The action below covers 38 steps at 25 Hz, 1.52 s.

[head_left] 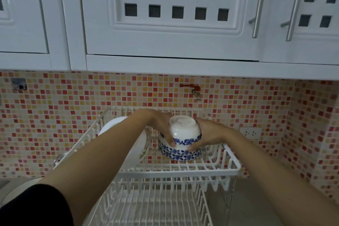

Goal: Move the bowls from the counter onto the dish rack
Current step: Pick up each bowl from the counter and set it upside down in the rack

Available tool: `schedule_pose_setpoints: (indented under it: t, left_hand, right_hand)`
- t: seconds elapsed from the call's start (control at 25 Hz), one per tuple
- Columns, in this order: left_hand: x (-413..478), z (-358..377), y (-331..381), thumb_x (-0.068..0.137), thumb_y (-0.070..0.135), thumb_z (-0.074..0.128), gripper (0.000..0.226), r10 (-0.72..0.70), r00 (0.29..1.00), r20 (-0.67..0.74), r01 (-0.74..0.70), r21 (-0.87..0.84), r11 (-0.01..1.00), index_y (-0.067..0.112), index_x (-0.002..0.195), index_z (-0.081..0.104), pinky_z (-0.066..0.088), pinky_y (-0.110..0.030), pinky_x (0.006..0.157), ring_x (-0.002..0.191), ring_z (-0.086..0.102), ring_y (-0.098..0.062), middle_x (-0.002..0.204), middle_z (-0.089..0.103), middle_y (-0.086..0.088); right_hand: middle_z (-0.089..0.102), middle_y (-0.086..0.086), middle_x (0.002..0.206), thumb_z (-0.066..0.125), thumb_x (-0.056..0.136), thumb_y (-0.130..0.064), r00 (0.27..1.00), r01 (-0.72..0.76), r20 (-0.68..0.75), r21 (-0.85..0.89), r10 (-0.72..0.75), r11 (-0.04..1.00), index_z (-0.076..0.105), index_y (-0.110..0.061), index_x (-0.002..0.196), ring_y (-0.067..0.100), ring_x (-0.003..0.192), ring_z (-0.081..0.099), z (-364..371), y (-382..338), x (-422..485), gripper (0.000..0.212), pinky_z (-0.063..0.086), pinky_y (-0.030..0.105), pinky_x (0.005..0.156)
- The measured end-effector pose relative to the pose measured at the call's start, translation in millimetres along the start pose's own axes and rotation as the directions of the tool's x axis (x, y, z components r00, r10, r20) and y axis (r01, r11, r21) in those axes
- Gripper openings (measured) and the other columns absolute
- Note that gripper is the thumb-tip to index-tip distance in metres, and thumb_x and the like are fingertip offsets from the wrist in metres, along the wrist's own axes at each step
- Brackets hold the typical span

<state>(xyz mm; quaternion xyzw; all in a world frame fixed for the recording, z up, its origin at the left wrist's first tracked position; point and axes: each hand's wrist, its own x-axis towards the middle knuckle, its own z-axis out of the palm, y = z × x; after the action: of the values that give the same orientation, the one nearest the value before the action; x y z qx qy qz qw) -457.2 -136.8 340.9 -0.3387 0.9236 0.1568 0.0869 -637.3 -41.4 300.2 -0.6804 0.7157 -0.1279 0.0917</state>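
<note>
Both hands' fingers (pixel 171 141) clasp an upturned bowl (pixel 184 132) between them, over stacked bowls (pixel 180 153) on the dish rack (pixel 211 168).

A home kitchen (mosaic backsplash (pixel 73 115), white cupboards (pixel 165 24), dish rack (pixel 183 170)).

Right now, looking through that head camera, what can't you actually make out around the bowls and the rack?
- Exact number of stacked blue-patterned bowls: both hands, left hand and right hand, cover the sides.
- Whether the top bowl already rests on the stack: the contact is hidden.
- White dish in the dish rack: mostly behind the left forearm.
- The counter and any bowls left there: outside the view.
- Rack's lower tier: cut off by the bottom edge.
</note>
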Motion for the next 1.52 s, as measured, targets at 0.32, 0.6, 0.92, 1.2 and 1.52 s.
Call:
schedule_pose_setpoints:
  t: [0.32,0.6,0.92,1.2,1.52]
  left_hand:
    - [-23,-13,6,0.073,0.049,0.075,0.119,-0.083,0.995,-0.05,0.086,0.069,0.994,0.023,0.152,-0.01,0.019,-0.046,0.12,0.149,0.016,-0.028,0.163,0.009,-0.001]
    - [-127,-12,-41,0.1,0.044,0.034,0.063,0.062,0.776,-0.628,-0.083,-0.004,0.997,0.018,0.154,0.013,0.027,-0.036,0.115,0.144,0.031,-0.023,0.158,0.026,-0.003]
    - [-219,77,-202,0.101,0.045,0.023,0.057,-0.291,0.542,-0.788,-0.004,-0.349,0.937,0.019,0.152,0.021,0.016,-0.024,0.11,0.147,0.022,-0.016,0.16,0.024,-0.001]
    - [-261,147,-367,0.102,0.041,0.026,0.056,-0.55,0.557,-0.622,0.151,-0.576,0.804,0.012,0.151,0.028,0.02,-0.032,0.116,0.145,0.028,-0.02,0.157,0.03,-0.006]
    - [-213,235,-505,0.101,0.04,0.029,0.054,-0.69,0.646,-0.326,0.34,-0.687,0.643,0.006,0.141,0.042,0.037,-0.035,0.105,0.129,0.048,-0.033,0.144,0.049,-0.017]
  right_hand:
    - [0.02,-0.001,0.159,0.082,0.053,-0.06,1.0,-0.002,0.002,-0.092,0.002,0.996,0.015,-0.02,0.15,0.023,0.144,0.026,-19,-22,-18,0.124,0.027,0.042,0.117]
    - [-0.01,-0.004,0.162,0.024,0.089,-0.067,0.881,0.085,-0.443,-0.201,-0.168,0.976,-0.004,-0.02,0.153,0.012,0.149,-0.006,-2,-116,-58,0.084,0.0,0.032,0.117]
    - [-0.009,0.0,0.162,0.02,0.096,-0.054,0.782,0.372,-0.537,-0.003,-0.316,0.928,-0.002,-0.016,0.152,0.01,0.148,-0.012,126,-308,-24,0.071,-0.01,0.025,0.116]
    - [0.001,0.001,0.162,0.018,0.091,-0.055,0.861,0.334,-0.472,0.244,-0.19,0.91,0.004,-0.013,0.152,0.01,0.148,-0.007,252,-434,37,0.076,-0.002,0.024,0.118]
    - [0.005,0.006,0.162,0.034,0.097,-0.047,0.981,-0.174,0.004,0.458,0.194,0.872,0.007,-0.014,0.152,0.024,0.148,0.017,393,-456,176,0.069,0.026,0.038,0.115]
